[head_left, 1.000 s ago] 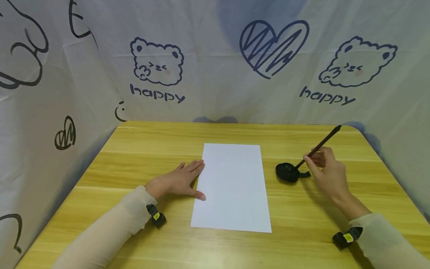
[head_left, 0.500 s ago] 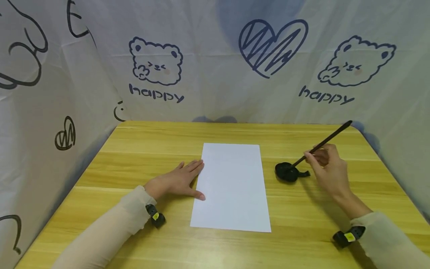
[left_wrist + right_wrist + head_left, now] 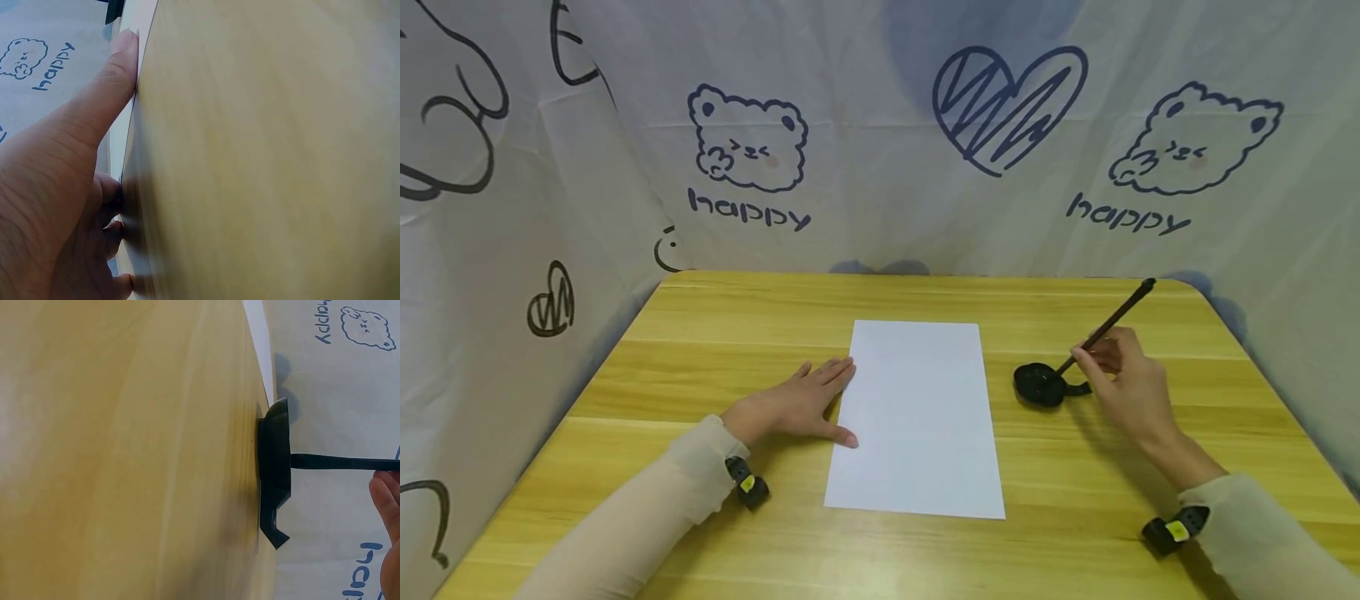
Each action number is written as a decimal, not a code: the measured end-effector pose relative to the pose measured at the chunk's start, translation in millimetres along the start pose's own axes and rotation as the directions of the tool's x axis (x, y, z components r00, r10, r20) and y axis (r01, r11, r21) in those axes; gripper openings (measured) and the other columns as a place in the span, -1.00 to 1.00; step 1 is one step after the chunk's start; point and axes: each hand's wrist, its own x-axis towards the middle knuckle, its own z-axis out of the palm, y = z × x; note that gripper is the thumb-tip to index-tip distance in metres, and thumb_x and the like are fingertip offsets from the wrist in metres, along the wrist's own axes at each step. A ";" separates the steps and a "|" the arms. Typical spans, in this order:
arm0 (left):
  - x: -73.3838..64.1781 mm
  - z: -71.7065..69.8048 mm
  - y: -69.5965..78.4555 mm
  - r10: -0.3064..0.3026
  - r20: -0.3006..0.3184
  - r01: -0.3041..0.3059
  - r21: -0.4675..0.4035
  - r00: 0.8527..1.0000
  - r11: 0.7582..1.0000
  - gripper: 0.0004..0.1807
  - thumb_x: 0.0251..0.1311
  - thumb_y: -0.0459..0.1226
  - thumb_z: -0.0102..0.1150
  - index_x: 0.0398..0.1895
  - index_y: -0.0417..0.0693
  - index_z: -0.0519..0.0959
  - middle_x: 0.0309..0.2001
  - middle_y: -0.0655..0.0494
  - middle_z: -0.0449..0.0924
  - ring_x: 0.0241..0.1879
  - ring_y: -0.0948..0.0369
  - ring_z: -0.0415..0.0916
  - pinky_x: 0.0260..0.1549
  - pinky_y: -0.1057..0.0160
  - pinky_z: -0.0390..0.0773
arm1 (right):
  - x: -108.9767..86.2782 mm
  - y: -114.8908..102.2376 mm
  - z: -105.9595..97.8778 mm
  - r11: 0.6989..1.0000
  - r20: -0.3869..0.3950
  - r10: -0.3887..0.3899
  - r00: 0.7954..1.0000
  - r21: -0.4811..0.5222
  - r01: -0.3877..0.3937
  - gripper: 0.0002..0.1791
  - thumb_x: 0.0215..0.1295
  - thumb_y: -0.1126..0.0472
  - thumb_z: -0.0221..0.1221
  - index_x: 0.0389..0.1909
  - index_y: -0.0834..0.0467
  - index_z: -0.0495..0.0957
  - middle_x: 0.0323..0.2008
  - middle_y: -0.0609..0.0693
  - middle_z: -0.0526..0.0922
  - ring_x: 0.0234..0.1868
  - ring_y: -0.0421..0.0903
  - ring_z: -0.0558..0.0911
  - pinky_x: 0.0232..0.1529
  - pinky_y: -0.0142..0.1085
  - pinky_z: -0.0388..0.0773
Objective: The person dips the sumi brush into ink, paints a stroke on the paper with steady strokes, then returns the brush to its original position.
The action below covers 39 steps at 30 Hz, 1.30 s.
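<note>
My left grip (image 3: 797, 407) lies wide, presumably steadying the paper (image 3: 920, 417); my right grip (image 3: 1129, 390) pinches a dark stick (image 3: 1118, 317) slanting into the black dish (image 3: 1037, 386).

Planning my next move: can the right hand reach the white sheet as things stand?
Likely yes: the right hand, holding the dark stick, is near the white sheet; only the low black dish lies between.

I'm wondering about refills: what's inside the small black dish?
The dark stick reaches into the small black dish. Its tip is lost against the black inside, and the dish's wall covers it in the right wrist view; whether there's liquid, I can't tell.
</note>
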 end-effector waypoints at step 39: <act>2.4 1.6 -1.9 0.004 0.005 -0.004 0.011 1.000 1.000 0.31 0.02 0.48 0.02 0.58 -0.11 -0.26 0.57 0.00 -0.38 0.53 0.05 -0.39 0.41 -0.15 -0.31 | 15.6 -4.6 -25.3 0.987 -0.004 -0.067 0.998 -0.148 0.066 -0.63 0.18 0.39 0.33 -0.05 0.36 0.42 -0.35 0.16 0.68 -0.38 0.06 0.65 -0.43 -0.71 0.35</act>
